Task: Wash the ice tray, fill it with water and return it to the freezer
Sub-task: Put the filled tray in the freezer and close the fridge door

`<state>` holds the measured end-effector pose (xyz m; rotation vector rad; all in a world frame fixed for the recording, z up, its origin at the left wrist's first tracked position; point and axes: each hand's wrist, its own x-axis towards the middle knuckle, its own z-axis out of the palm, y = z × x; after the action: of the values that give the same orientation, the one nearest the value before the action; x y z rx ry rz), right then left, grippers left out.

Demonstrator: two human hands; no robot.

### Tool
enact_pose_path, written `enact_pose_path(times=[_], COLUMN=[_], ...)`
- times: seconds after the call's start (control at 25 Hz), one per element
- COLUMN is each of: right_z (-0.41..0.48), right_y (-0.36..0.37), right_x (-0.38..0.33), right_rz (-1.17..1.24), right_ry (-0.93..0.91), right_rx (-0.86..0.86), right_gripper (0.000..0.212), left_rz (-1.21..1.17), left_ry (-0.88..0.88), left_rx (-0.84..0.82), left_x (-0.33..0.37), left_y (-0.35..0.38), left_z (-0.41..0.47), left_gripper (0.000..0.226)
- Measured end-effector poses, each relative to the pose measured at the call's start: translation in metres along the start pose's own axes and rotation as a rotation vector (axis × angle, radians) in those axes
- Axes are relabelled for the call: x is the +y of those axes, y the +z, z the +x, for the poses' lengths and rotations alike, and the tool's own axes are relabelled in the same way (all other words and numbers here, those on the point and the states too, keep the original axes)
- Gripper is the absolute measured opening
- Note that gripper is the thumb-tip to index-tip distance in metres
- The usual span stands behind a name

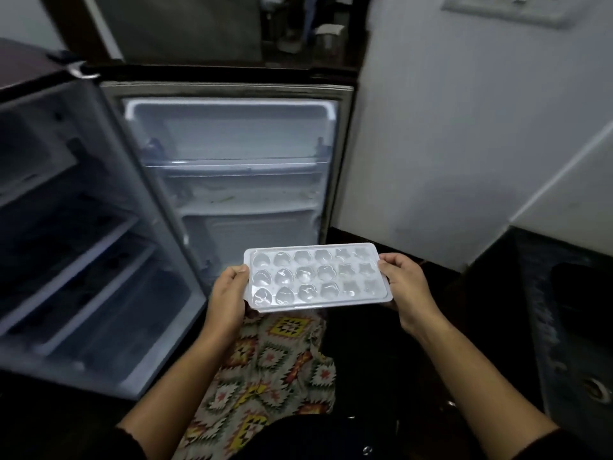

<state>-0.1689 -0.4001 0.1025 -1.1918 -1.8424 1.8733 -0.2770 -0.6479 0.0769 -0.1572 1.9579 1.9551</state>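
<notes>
While the left hand (229, 293) and right hand (406, 287) grip the tray (311, 305) by its short ends, level before the open fridge (345, 161), any tilt on the lift to the freezer (232, 127) could slop whatever water its cells (305, 273) hold.

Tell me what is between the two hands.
The ice tray, gripped at its short ends by the left hand and the right hand, in front of the open fridge. Head view.
</notes>
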Motion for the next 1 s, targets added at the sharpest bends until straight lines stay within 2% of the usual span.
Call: enact_pose_path(times=[0.2,0.48,0.76,1.0], right_z=[0.009,0.003,0.008,0.037], right_y=[0.126,0.277,0.403,0.507], right_x=[-0.006,-0.029,-0.057,-0.093], right_rz=[-0.058,-0.199,-0.298,-0.303], right_ry=[-0.014,-0.072,-0.085,-0.139], right_rx=[-0.156,-0.418,-0.682,-0.848], right_gripper=[0.01,0.014,0.016,0.02], left_rz=[-0.035,-0.069,-0.161,-0.205], left_ry=[-0.01,-0.006,0.007,0.035], left_rx=[0.16,0.442,0.74,0.926], left_x=[0.002,0.014,0.026,0.05], left_y=[-0.111,-0.228,-0.299,-0.334], left_z=[0.027,0.033,0.048,0.088], left_gripper=[0.026,0.025,0.024,0.019])
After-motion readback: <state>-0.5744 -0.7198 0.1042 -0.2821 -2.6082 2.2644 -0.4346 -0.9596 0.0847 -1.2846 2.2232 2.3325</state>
